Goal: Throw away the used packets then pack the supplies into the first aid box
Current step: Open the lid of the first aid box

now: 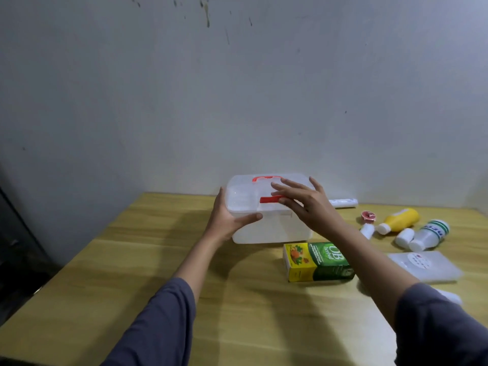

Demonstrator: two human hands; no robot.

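Note:
A white translucent first aid box [266, 228] with a red handle [269, 199] and its lid closed stands at the back of the wooden table [132, 273]. My left hand [227, 220] grips its left front corner. My right hand [303, 202] hovers over the lid with spread fingers, touching the red handle. To the right lie a green and yellow carton [317, 261], a yellow bottle [400, 223], a green-striped white bottle [429, 235], two small white bottles [404, 236] [367, 230], a red-lidded cup [368, 216] and a flat clear case [425, 265].
A white tube [343, 202] lies against the wall behind the box. Another white object [449, 297] peeks out beside my right sleeve. The table's left edge drops off beside a dark object [15, 247]. The grey wall stands close behind.

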